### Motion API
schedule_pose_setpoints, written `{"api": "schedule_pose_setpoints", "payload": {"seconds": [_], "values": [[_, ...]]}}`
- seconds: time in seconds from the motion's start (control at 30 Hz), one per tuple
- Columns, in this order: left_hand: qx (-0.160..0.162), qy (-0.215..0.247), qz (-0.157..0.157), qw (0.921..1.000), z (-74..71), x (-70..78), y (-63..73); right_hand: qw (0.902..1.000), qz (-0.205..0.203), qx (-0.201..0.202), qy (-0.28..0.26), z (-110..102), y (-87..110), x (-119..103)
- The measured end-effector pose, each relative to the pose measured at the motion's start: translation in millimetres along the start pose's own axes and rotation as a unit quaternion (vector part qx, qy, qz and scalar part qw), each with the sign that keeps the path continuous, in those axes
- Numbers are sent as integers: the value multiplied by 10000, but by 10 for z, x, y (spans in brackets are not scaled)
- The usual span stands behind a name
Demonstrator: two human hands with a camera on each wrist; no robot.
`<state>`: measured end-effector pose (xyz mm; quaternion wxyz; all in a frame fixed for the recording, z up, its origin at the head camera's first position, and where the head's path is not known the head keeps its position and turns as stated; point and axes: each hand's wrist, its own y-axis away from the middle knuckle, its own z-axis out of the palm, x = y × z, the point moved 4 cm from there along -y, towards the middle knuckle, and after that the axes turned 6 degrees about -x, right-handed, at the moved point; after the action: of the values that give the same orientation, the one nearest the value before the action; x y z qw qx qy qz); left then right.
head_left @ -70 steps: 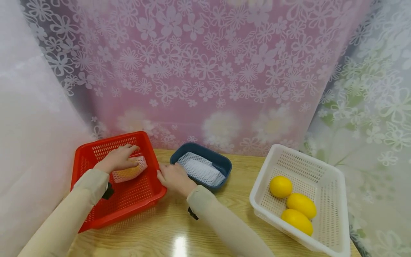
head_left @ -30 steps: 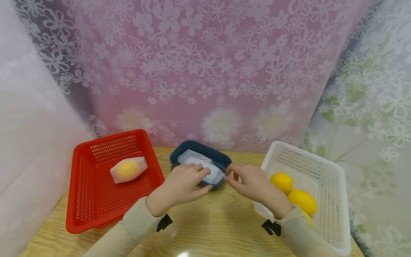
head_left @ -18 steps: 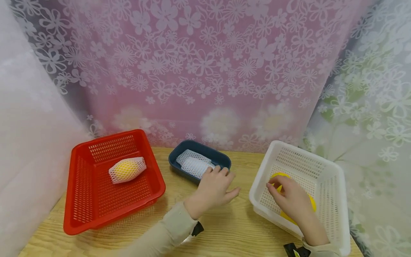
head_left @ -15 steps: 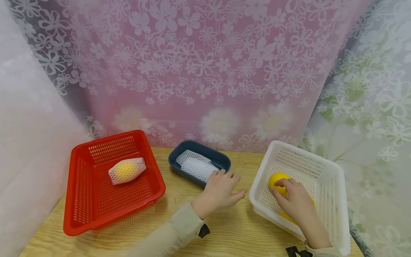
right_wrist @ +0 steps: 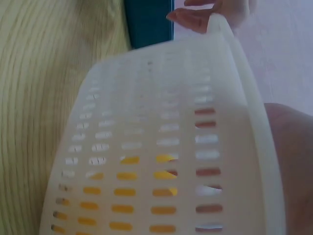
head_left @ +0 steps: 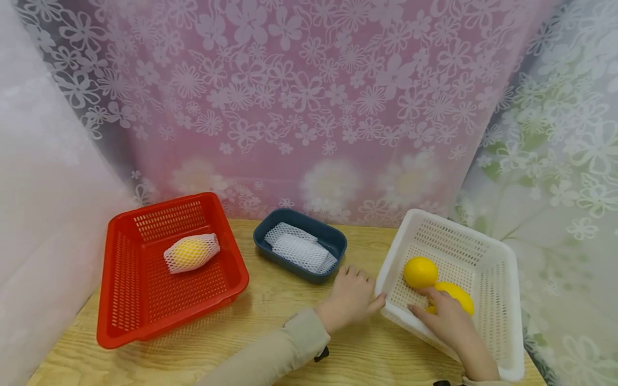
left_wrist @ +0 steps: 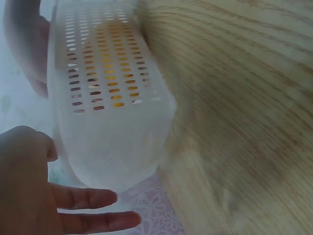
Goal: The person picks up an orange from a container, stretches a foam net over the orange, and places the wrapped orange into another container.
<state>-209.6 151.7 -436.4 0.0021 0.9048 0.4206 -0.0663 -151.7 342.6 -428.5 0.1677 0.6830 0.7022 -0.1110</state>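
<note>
My right hand (head_left: 451,324) is down inside the white basket (head_left: 499,252), fingers and thumb spread about the front lemon (head_left: 431,310), which the hand mostly hides. How firmly they hold it cannot be seen. Two other lemons lie there: one (head_left: 421,272) farther back, one (head_left: 457,298) behind the hand. My left hand (head_left: 350,300) is at the basket's left corner, thumb at the rim and the other fingers off to the left, holding nothing. In the left wrist view, two fingers (left_wrist: 88,198) extend beside the basket wall (left_wrist: 107,147). The right wrist view shows mostly the perforated basket wall (right_wrist: 146,122).
A red basket (head_left: 103,300) on the left contains a lemon in a white foam net (head_left: 190,253). Between the baskets sits a blue tray (head_left: 333,236) with flat foam net sleeves (head_left: 299,252). Floral curtains (head_left: 314,107) hang behind and beside the wooden table (head_left: 270,316).
Both hands left the red basket, where the netted lemon now lies uncovered. My left hand passed over the blue tray to the white basket's corner; my right hand moved into that basket and onto the front lemon.
</note>
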Motion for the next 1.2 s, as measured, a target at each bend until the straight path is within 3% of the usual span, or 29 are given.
{"api": "schedule_pose_setpoints", "payload": {"seconds": [0.2, 0.43, 0.63, 0.93, 1.2], "values": [[329, -328, -49, 9989, 42, 63, 18, 9991, 128, -327, -249, 6, -5, 165], [933, -526, -7, 9942, 96, 97, 39, 9944, 495, -760, -549, 51, -46, 334], [947, -603, -47, 9937, 115, 101, 35, 9924, 692, -902, -473, 93, -94, 419], [1234, -584, -21, 9906, 92, 121, 36, 9899, 875, -915, -632, 52, -57, 423], [1290, -548, -30, 9901, 77, 98, 42, 9942, 623, -632, -599, -16, -39, 360]]}}
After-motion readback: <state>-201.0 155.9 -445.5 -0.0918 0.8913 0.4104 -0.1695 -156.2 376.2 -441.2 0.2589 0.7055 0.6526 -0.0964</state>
